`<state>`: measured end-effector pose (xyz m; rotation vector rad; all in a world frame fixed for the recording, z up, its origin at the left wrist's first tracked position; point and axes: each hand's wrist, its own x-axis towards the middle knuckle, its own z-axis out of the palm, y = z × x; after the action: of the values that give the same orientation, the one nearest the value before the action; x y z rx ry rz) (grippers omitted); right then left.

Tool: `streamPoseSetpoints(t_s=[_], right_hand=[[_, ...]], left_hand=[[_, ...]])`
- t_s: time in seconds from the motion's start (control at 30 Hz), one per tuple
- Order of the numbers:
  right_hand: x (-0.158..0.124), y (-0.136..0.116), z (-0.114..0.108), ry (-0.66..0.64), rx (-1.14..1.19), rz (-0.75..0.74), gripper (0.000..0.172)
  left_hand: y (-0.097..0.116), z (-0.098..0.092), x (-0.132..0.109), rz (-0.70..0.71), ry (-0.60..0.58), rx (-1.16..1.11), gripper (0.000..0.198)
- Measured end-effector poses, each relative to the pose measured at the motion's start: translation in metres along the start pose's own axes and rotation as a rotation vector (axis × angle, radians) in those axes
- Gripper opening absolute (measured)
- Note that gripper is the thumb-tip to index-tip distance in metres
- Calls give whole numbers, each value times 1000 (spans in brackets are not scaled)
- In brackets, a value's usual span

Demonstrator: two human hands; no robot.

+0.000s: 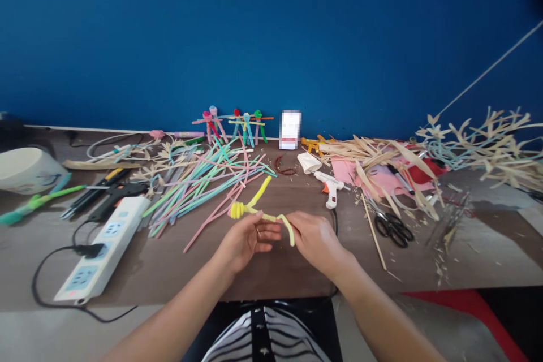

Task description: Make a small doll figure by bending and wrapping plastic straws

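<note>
While a yellow fuzzy chenille stem [265,216] is being wound into a tight coil at one end, held above the brown wooden tabletop [275,277], the right hand [314,240] pinches its bent tail between thumb and fingers, wrist turned inward; the left hand [248,243] curls close by, its grip hard to tell, and a free arm of the stem points away, unwound.

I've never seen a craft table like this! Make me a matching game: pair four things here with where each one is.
Things:
1. yellow pipe cleaner
2. hot glue gun
3. scissors
4. power strip

Places:
A. Left of the hands, with a black plug in it
B. Right of the hands, beside a thin wooden stick
C. Held between the left hand and right hand
D. Beyond the right hand, near crumpled white paper

Pairs: 1-C, 2-D, 3-B, 4-A
</note>
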<state>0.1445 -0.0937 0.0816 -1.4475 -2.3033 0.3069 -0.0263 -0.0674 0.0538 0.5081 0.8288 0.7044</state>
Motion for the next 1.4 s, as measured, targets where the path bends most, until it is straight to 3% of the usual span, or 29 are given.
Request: streamPoseSetpoints(t_s=[0.07, 0.23, 0.47, 0.73, 0.83, 1.0, 1.1, 1.23, 1.4], right_hand=[[0, 1, 0, -7, -1, -14, 20], [1, 0, 2, 66, 72, 29, 11], [0, -7, 13, 217, 180, 95, 10], [-4, -5, 22, 249, 126, -51, 19], [-6, -6, 27, 260, 92, -121, 20], [-10, -10, 39, 337, 111, -153, 20], [-11, -12, 45, 409, 300, -74, 18], [-10, -12, 49, 450, 732, 118, 13], [-4, -7, 54, 322, 1331, 492, 8]], left_hand=[[-1, -1, 1, 4, 16, 28, 31], [-7, 5, 3, 162, 199, 142, 24], [-12, 16, 0, 247, 254, 323, 26], [-18, 8, 4, 421, 250, 597, 20], [-20, 8, 6, 446, 251, 532, 20], [-22, 18, 4, 327, 295, 167, 22], [-22, 20, 2, 292, 272, 56, 21], [-20, 17, 1, 235, 222, -34, 21], [-12, 15, 1, 168, 166, -69, 17]])
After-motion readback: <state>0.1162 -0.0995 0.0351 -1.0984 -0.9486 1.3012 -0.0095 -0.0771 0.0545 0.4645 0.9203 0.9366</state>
